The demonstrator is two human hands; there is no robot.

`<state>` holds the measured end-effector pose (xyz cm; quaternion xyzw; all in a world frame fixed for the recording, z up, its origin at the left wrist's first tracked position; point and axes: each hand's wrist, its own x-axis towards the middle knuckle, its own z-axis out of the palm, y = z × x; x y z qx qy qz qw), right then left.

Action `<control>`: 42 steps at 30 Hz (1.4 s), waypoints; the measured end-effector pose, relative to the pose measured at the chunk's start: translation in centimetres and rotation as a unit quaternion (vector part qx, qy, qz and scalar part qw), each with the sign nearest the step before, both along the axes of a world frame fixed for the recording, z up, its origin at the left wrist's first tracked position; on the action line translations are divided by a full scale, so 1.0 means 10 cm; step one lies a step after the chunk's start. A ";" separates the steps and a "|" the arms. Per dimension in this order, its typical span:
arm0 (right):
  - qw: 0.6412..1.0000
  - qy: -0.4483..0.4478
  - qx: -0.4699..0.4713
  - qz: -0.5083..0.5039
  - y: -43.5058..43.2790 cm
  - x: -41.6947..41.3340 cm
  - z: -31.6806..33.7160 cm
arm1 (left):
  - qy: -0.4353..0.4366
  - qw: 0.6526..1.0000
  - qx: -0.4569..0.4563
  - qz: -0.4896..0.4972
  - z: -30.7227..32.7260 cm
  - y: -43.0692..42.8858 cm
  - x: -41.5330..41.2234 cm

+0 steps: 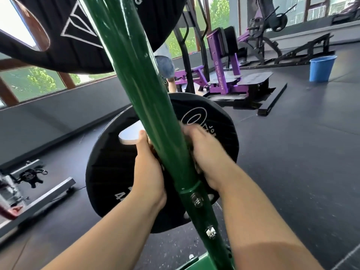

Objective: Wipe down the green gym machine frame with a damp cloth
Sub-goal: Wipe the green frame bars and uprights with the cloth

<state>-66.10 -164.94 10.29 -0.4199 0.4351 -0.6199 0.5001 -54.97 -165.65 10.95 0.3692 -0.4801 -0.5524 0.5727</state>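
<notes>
Flanking the green frame (136, 75), left hand (148, 172) and right hand (202, 156) seemingly clutch cloth (153, 152).

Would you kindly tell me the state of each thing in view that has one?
green post: glossy, leaning in view, gripped from both sides.
cloth: mostly hidden, pressed against the post.
left hand: fingers curled round the cloth at the post's left side.
right hand: fingers curled round the cloth at the post's right side.
lower weight plate: mounted behind the post.
blue bucket: upright on the floor, contents hidden.
</notes>
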 end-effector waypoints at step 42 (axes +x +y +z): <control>0.985 0.121 0.098 -0.068 0.84 -0.14 -0.83 | -0.178 0.981 0.058 -0.045 -1.06 0.54 0.35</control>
